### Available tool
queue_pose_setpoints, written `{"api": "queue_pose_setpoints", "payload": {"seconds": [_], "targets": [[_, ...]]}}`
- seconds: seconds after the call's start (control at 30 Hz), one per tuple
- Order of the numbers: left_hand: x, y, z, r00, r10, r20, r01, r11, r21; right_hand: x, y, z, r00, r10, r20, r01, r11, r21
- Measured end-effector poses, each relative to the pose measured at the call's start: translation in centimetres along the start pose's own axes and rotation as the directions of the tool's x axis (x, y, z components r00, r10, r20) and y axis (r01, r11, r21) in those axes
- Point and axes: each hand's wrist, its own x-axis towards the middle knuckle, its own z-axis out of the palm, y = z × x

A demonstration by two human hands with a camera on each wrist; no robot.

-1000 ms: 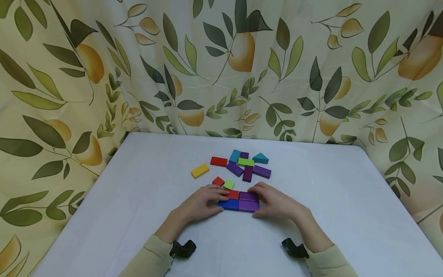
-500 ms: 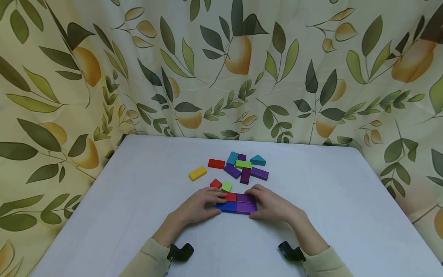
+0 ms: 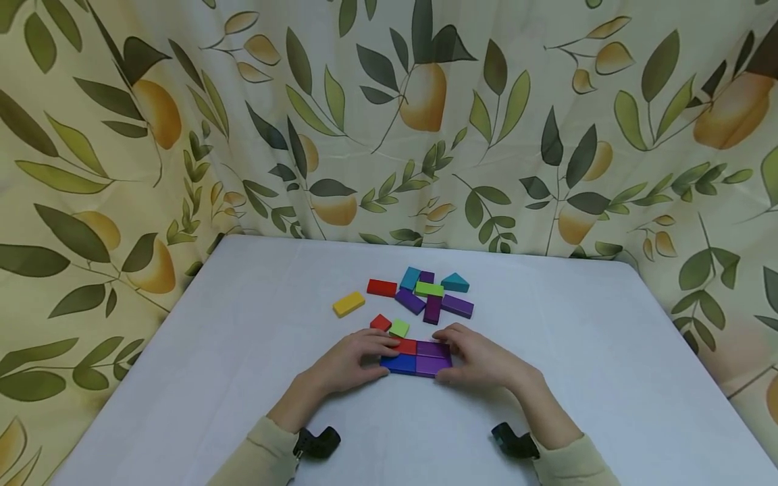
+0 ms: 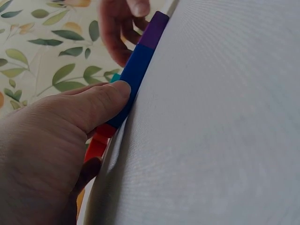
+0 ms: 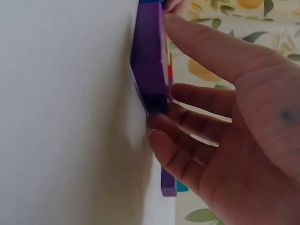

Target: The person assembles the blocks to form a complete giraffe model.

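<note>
Beyond the left hand (image 3: 349, 359), small red block (image 3: 380, 322) beside small green block (image 3: 399, 328).

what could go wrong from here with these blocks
Uneven pressure from the left grip or right grip could skew the blue rectangular block, partly covered red block, front purple rectangular block and rear purple rectangular block, opening their seams. The left grip also sits close to the small red angular block and small lime-green four-sided block behind, so a slip might knock them.

A leafy, fruit-printed curtain (image 3: 389, 152) (lightly creased) behind white table (image 3: 608, 337).
</note>
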Motion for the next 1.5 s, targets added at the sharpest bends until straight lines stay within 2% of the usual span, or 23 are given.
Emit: {"api": "queue_pose_setpoints", "payload": {"seconds": [0.17,0.3,0.47,0.63,0.83,1.13,1.5], "targets": [[-0.1,-0.1,-0.1,1.000,-0.003,-0.012,0.003,1.000,-0.007,0.4,0.6,-1.3,0.996,-0.001,-0.091,0.004,1.000,0.030],[-0.1,-0.2,0.0,1.000,0.005,-0.019,-0.005,1.000,-0.016,0.9,1.4,-2.2,0.983,0.018,-0.181,-0.015,1.000,0.022],[-0.3,-0.3,0.1,1.000,-0.009,-0.004,0.009,1.000,-0.023,1.8,2.7,-2.6,0.962,0.097,-0.253,-0.101,0.995,-0.003],[-0.4,-0.4,0.1,1.000,0.015,-0.011,-0.015,0.999,-0.046,2.3,3.8,-2.6,0.951,0.161,-0.266,-0.179,0.983,-0.044],[-0.7,-0.3,0.2,1.000,0.027,-0.009,-0.027,0.998,-0.065,2.2,4.9,-1.7,0.958,0.154,-0.242,-0.175,0.982,-0.070],[-0.1,-0.5,0.2,0.999,0.046,-0.014,-0.047,0.998,-0.040,2.8,5.1,-1.6,0.933,0.145,-0.329,-0.182,0.980,-0.085],[-0.1,-0.6,0.2,0.999,0.041,-0.024,-0.042,0.997,-0.059,2.9,4.6,-2.3,0.929,0.160,-0.335,-0.177,0.984,-0.021]]}}
